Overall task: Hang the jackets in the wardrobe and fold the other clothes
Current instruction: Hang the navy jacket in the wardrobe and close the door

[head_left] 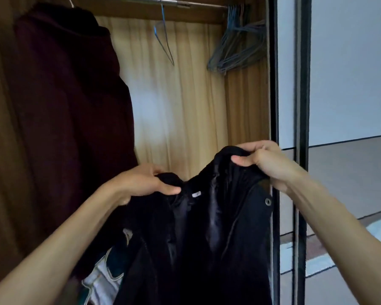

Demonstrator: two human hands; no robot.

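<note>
The black jacket (207, 238) looks soft, limp and fairly weighty, and its slick lining may slide on a wire hanger. The shoulders beside the collar seem the best places to hold it. The left hand (145, 183) and right hand (271, 164) each clamp bunched cloth there, fingers curled. It hangs near and low before the open wardrobe, right of a hung maroon coat (64, 106). Inside it is glossy, with a small white label and a metal snap. A blue wire hanger (163, 42) hangs bare above.
</note>
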